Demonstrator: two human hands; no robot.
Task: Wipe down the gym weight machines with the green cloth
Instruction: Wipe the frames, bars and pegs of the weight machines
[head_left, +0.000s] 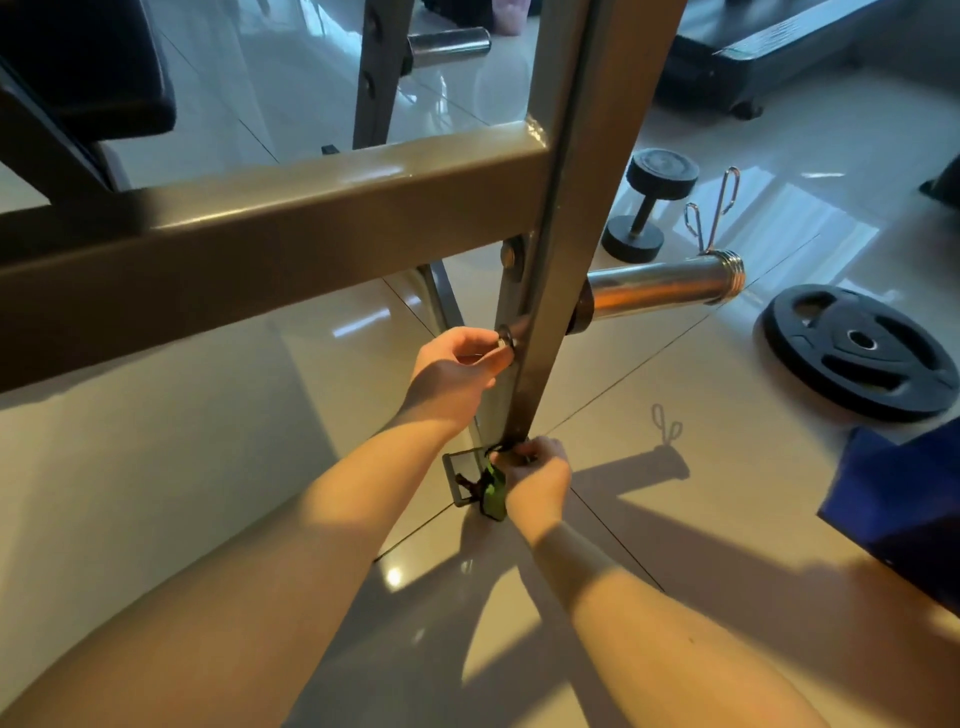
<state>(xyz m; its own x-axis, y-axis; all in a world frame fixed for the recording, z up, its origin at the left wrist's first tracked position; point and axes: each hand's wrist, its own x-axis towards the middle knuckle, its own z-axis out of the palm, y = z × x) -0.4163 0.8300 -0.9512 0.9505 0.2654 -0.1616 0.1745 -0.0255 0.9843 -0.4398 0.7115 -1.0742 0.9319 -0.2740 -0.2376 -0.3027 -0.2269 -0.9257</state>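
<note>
A grey steel upright post (550, 291) of the weight machine runs down the middle of the view and meets a wide grey crossbeam (270, 223). My right hand (535, 470) grips the green cloth (493, 493) and holds it against the very bottom of the post, near the floor. A strip of the cloth hangs below my fingers. My left hand (457, 358) is higher up, its fingers curled round the left edge of the post beside a bolt (505, 340).
A chrome plate sleeve (665, 288) with a spring clip (714, 208) sticks out right of the post. On the tiled floor lie a black weight plate (857, 351) and a dumbbell (647, 205). A black pad (88, 67) sits upper left, blue fabric (904, 509) at right.
</note>
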